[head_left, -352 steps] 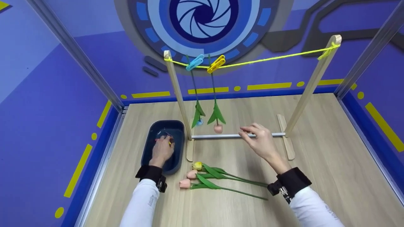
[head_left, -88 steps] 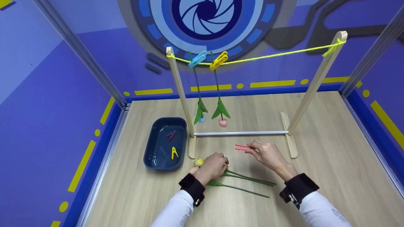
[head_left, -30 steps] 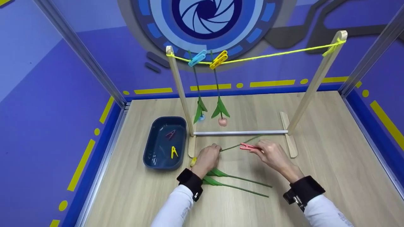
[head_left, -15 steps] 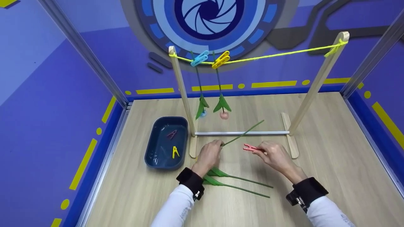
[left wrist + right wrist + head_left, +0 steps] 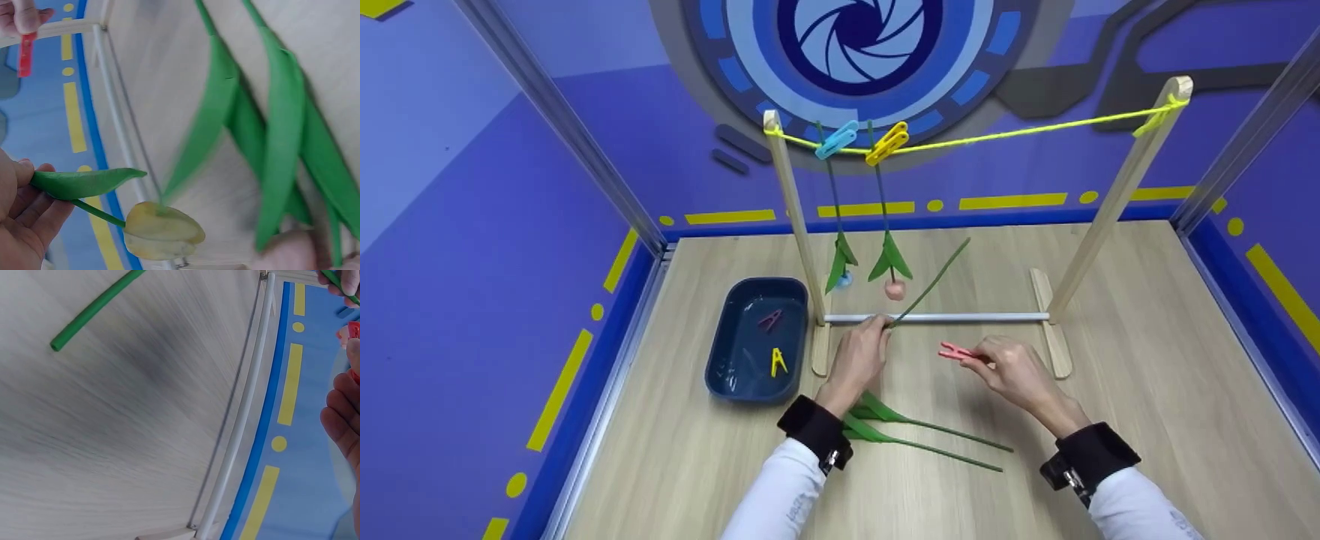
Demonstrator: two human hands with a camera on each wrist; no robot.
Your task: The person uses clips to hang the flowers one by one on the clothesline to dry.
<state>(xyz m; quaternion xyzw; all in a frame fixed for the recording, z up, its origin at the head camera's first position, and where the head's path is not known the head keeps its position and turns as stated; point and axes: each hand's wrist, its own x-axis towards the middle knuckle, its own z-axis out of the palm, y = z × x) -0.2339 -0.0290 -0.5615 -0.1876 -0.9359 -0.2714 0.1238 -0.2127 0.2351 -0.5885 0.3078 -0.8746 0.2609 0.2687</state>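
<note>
Yellow tulip [image 5: 162, 232] is pinched in left grip [image 5: 858, 356], clothespin [image 5: 955, 351] in right grip [image 5: 1017, 373]; two flowers [image 5: 895, 290] hung beyond, two tulips [image 5: 879, 409] below not yet.

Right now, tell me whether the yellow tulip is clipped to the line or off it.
Off it: the left hand holds the yellow tulip, and the head view shows its stem unclipped.

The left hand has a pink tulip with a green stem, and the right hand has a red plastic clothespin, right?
Nearly! The green-stemmed tulip in the left hand is yellow, not pink; the left wrist view shows it. The right hand does have a red plastic clothespin.
</note>
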